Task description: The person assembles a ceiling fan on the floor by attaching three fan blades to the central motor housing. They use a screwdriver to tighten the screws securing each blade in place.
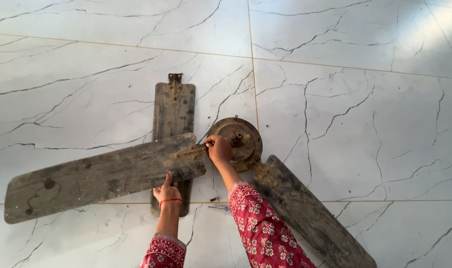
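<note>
A dirty ceiling fan lies on the marble floor. Its round rusty motor hub (pixel 241 141) sits in the middle. One long grimy blade (pixel 87 178) stretches left from the hub, and another blade (pixel 310 218) runs down to the right. A third, detached blade (pixel 174 111) lies under the left one, pointing away from me. My right hand (pixel 219 149) is closed at the joint where the left blade's bracket meets the hub; whether it holds a tool is hidden. My left hand (pixel 168 191) presses flat on the left blade's near edge.
White marble floor tiles (pixel 345 99) with dark veins and thin grout lines surround the fan. A small dark object, perhaps a screw, lies on the floor (pixel 213 199) between my forearms.
</note>
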